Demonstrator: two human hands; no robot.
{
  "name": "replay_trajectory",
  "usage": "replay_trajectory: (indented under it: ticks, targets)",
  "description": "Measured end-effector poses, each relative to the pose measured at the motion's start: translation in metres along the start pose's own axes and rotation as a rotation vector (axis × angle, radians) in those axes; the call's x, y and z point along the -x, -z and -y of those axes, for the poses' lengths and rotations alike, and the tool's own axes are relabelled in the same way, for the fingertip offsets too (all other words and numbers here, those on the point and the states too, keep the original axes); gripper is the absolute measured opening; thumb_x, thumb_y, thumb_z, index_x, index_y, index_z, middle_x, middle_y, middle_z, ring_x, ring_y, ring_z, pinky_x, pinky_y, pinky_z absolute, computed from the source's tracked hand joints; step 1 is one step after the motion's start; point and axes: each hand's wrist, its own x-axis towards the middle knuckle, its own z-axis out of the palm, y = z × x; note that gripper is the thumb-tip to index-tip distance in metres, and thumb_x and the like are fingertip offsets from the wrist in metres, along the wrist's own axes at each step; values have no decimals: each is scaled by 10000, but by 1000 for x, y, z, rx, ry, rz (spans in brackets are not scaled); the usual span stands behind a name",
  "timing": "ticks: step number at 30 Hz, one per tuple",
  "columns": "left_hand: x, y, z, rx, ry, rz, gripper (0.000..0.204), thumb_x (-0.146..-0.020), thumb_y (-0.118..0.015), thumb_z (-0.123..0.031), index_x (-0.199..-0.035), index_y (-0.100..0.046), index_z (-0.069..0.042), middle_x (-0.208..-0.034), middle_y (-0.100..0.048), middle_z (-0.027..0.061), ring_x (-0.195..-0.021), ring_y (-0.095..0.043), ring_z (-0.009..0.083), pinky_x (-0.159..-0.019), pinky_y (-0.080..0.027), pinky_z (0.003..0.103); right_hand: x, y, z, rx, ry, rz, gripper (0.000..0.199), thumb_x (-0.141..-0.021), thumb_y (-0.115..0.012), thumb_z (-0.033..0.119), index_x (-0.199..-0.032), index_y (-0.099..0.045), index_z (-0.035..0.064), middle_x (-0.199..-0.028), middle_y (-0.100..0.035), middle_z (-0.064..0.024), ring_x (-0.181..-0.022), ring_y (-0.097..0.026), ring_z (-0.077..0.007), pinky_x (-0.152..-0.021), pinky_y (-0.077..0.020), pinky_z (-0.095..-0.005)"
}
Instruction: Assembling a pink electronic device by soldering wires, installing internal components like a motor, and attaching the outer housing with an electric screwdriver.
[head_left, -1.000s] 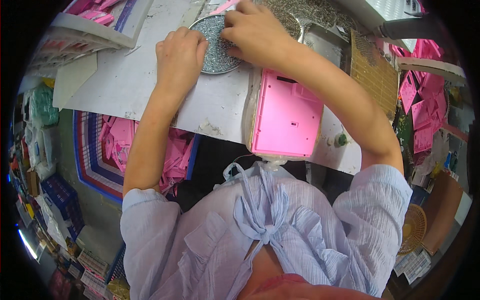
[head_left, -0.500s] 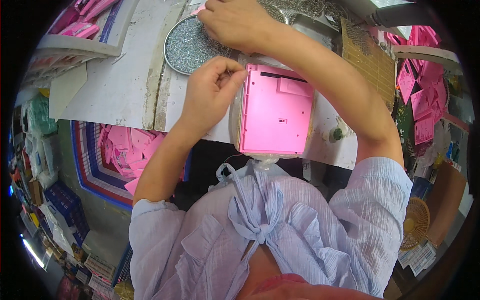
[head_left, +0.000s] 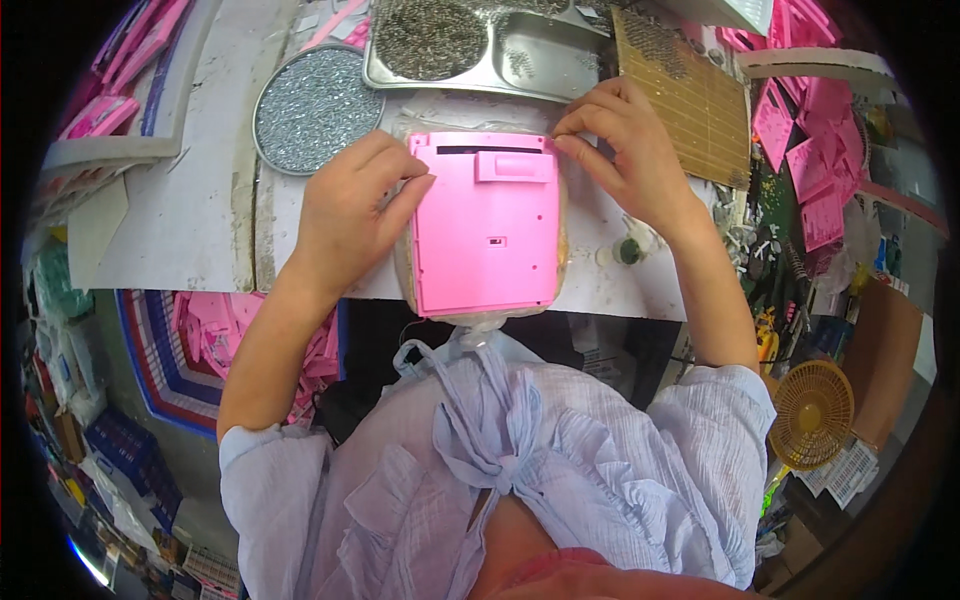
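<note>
A pink plastic casing [head_left: 485, 225] lies face up in front of me on a clear-wrapped pad [head_left: 564, 240]. It has a dark slot near its far edge and several small holes. My left hand [head_left: 355, 205] is at its far left corner, fingers curled and thumb bent toward them; whatever they pinch is hidden. My right hand [head_left: 625, 150] is at the far right corner, thumb and forefinger pinched together beside a hole. Anything between those fingertips is too small to make out. Beyond my left hand stands a round metal dish [head_left: 315, 110] of small silvery metal pins.
A steel compartment tray [head_left: 490, 85] holding small dark metal parts stands beyond the casing. A brown board [head_left: 690, 120] with loose bits lies to its right. Pink parts fill a blue-and-red basket [head_left: 140, 345] below left; more pink parts [head_left: 825, 170] sit at right. A small green-capped bottle [head_left: 628, 250] is nearby.
My right hand has come back from the metal dish to the casing's far right corner. My left hand remains by the far left corner. The whole view has shifted a little.
</note>
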Motion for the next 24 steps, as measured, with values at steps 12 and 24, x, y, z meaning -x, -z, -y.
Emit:
replay_trajectory:
  ticks: [12,24]
  targets:
    - [0,11,-26,188,244,-83,116,-887,-746,-101,-955,-715,-12,-834,-672,62,-660,-579,143,-594,-465,268,-18,0,13,-6,216,-87,160,-791,-784,99,-917,-685,85,-931,-670,-44,-947,-571,-309,-813,-502,-403]
    - [-44,5,-50,1039,573,382,166,-975,-712,-172,-910,-710,-20,-790,-675,-11,-608,-475,1,-516,-326,184,-18,21,52,-84,385,-193,242,-740,-825,86,-904,-652,52,-901,-658,-66,-838,-581,-307,-723,-501,-383]
